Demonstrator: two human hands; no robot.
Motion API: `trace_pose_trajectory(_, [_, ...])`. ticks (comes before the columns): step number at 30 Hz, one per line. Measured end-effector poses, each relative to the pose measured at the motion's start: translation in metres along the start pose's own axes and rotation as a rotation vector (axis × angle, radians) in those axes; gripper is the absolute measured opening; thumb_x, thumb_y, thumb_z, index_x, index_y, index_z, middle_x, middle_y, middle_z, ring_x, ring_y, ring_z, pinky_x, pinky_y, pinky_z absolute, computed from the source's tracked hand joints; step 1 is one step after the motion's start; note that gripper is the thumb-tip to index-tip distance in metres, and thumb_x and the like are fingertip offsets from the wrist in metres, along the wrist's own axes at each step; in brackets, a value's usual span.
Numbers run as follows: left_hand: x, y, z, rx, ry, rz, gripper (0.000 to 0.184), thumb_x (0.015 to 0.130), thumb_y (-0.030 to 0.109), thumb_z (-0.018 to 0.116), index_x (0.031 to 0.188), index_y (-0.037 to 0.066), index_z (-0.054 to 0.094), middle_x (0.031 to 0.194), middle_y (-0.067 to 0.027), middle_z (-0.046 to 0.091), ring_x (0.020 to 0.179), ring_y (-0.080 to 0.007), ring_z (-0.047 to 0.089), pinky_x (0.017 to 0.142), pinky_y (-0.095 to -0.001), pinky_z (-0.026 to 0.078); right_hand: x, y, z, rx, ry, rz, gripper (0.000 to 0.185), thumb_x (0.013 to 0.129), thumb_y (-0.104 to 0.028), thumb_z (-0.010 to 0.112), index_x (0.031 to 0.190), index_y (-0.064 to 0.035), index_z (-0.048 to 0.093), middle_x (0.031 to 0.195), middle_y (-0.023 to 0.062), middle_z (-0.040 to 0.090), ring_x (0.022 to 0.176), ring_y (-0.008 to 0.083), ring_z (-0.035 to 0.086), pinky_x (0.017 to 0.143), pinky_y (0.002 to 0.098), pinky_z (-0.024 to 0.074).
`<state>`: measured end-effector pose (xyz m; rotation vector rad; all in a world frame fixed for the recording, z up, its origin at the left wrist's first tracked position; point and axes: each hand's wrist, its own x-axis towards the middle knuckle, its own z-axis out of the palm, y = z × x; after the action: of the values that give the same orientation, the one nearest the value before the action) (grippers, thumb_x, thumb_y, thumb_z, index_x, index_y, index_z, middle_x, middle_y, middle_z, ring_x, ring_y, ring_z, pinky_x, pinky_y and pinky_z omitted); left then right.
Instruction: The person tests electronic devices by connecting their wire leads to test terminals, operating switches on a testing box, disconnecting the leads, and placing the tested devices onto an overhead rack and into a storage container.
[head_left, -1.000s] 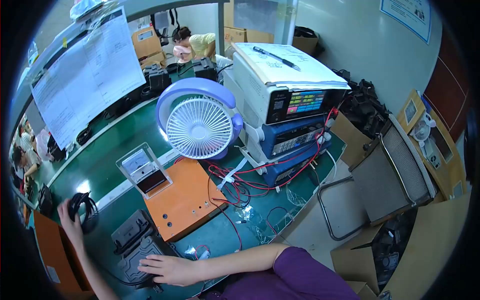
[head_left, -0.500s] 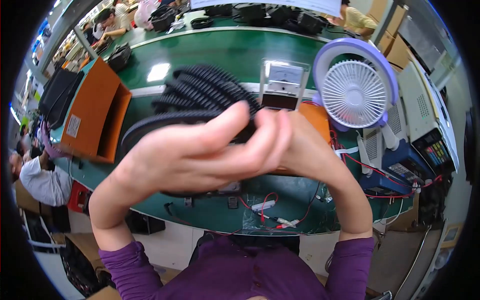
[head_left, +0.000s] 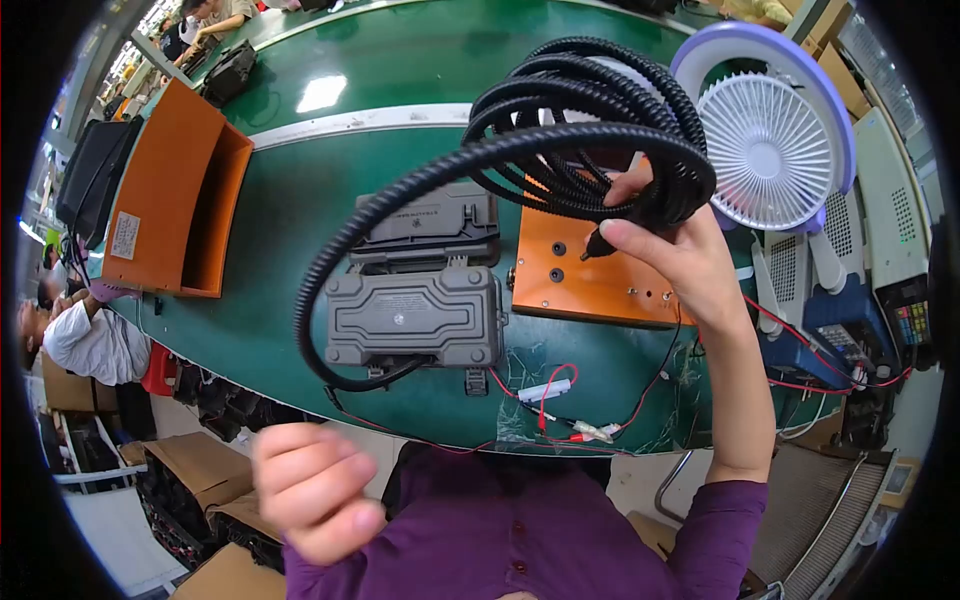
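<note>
A coil of black corrugated cable (head_left: 600, 137) hangs above the bench, with my right hand (head_left: 680, 240) closed around its right side. A dark plug with a metal tip (head_left: 597, 245) sticks out by my right thumb. One loop of cable sweeps left and down to the front edge of a grey hard plastic case (head_left: 412, 312). The case lies on the bench with a second grey case part (head_left: 430, 222) behind it. My left hand (head_left: 315, 490) is in front of the bench at lower left, slightly blurred, its fingers curled with nothing visible in them.
An orange metal box with sockets (head_left: 580, 285) sits under the coil. A purple-rimmed fan (head_left: 780, 150) and test instruments (head_left: 820, 330) stand at right. Red and black leads (head_left: 590, 432) lie near the front edge. An orange open-fronted housing (head_left: 170, 200) stands at left. Other people work beyond.
My right hand has carried the coil right and up, out from between both hands. My left hand has left it and dropped to the lower left. The grey cases have come into view.
</note>
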<state>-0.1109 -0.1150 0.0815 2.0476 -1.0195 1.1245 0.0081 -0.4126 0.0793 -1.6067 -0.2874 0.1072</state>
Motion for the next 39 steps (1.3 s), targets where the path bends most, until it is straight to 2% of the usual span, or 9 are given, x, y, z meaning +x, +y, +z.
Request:
trace_pose_trajectory(3, [-0.057,0.003,0.028,0.0,-0.145,-0.258,0.026,0.073,-0.002,0.062,0.098,0.006,0.06,0.092,-0.0097,0.062,0.078,-0.0248,0.061,0.066,-0.0362,0.051,0.001,0.018,0.003,-0.031,-0.006,0.02,0.035,0.077,-0.007,0.073,0.107,-0.0003,0.057,0.088,-0.003,0.053,0.079,0.0053,0.048,0.07,0.0206,0.0425])
trace_pose_trajectory(7, [-0.105,0.013,0.059,0.174,-0.146,-0.439,0.03,0.07,-0.007,0.062,0.099,0.002,0.062,0.09,-0.0111,0.062,0.077,-0.0254,0.06,0.068,-0.0343,0.048,0.008,0.039,0.007,-0.14,-0.018,0.008,0.044,0.074,-0.006,0.074,0.114,0.0001,0.057,0.096,0.0051,0.061,0.09,0.0086,0.057,0.08,0.0239,0.0471])
trace_pose_trajectory(11, [-0.118,0.013,0.059,0.226,-0.284,-0.592,0.031,0.073,-0.003,0.063,0.103,0.002,0.063,0.099,-0.0122,0.062,0.087,-0.0266,0.059,0.077,-0.0364,0.046,0.012,0.044,0.009,-0.267,-0.043,0.003,0.044,0.073,-0.005,0.073,0.114,-0.0014,0.058,0.099,0.0064,0.06,0.089,0.0123,0.059,0.077,0.027,0.0501])
trace_pose_trajectory(15, [-0.117,0.009,0.064,0.177,-0.262,-0.636,0.031,0.075,-0.001,0.062,0.107,0.001,0.061,0.099,-0.0149,0.062,0.088,-0.0312,0.059,0.077,-0.0387,0.046,0.015,0.042,0.01,-0.488,-0.022,-0.201,0.038,0.069,0.0,0.071,0.104,0.0007,0.056,0.098,0.0098,0.059,0.089,0.0207,0.061,0.077,0.0292,0.0502])
trace_pose_trajectory(22, [-0.121,0.01,0.063,0.19,-0.259,-0.665,0.032,0.074,-0.003,0.062,0.106,-0.001,0.061,0.095,-0.0162,0.061,0.087,-0.0313,0.058,0.075,-0.0387,0.047,0.016,0.045,0.009,-0.529,-0.002,-0.307,0.037,0.069,0.002,0.071,0.102,-0.0011,0.056,0.098,0.0108,0.059,0.088,0.0225,0.061,0.077,0.03,0.0498])
trace_pose_trajectory(25, [-0.12,0.009,0.063,0.194,-0.246,-0.654,0.03,0.073,-0.004,0.062,0.104,-0.001,0.061,0.094,-0.0166,0.061,0.085,-0.0312,0.058,0.074,-0.0391,0.047,0.012,0.044,0.013,-0.251,0.012,-0.057,0.041,0.071,-0.002,0.073,0.109,0.0007,0.058,0.095,0.0074,0.06,0.086,0.0131,0.059,0.077,0.0263,0.0497])
trace_pose_trajectory(31, [-0.115,0.007,0.06,0.205,-0.3,-0.684,0.027,0.079,-0.003,0.06,0.105,-0.002,0.06,0.1,-0.0167,0.06,0.091,-0.0322,0.056,0.085,-0.0394,0.044,0.013,0.037,0.014,-0.239,-0.07,0.141,0.044,0.074,-0.004,0.072,0.115,0.0008,0.057,0.094,0.0016,0.06,0.08,0.0065,0.056,0.072,0.0228,0.0496])
trace_pose_trajectory(33, [-0.112,0.004,0.059,0.238,-0.277,-0.69,0.028,0.072,-0.005,0.064,0.1,-0.001,0.061,0.094,-0.0158,0.059,0.088,-0.0317,0.057,0.077,-0.0399,0.046,0.01,0.04,0.022,-0.157,-0.037,0.077,0.046,0.075,-0.003,0.071,0.117,0.0018,0.055,0.095,-0.0001,0.059,0.081,0.0052,0.053,0.072,0.0215,0.0482])
trace_pose_trajectory(39, [-0.114,-0.004,0.057,0.256,-0.212,-0.741,0.033,0.073,-0.004,0.063,0.105,-0.004,0.056,0.099,-0.0185,0.057,0.092,-0.0345,0.055,0.082,-0.0405,0.044,0.012,0.04,0.019,-0.181,-0.013,0.073,0.041,0.076,-0.005,0.071,0.113,0.0017,0.057,0.092,-0.0002,0.057,0.082,0.0061,0.051,0.073,0.0208,0.0443])
